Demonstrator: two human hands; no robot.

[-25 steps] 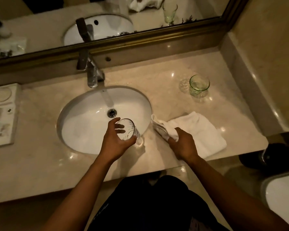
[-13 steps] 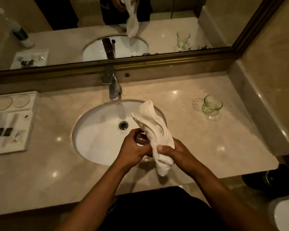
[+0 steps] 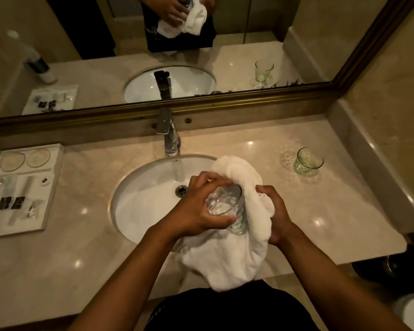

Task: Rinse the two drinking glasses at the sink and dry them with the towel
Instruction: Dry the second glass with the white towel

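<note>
**Drying the first glass over the sink**

Nearest, the left hand curls its fingers round a clear glass, tilted mouth-up above the near rim of the sink. The right hand clutches the white towel, bunched against the glass's right side and hanging over the counter edge. Judged step: drying this glass; next, the cloth must be worked inside and round while the glass is turned. Farther right, the second glass stands on the counter, well apart. Half a second earlier the towel stood narrow and upright between the hands; now it spreads beneath the glass.
</note>
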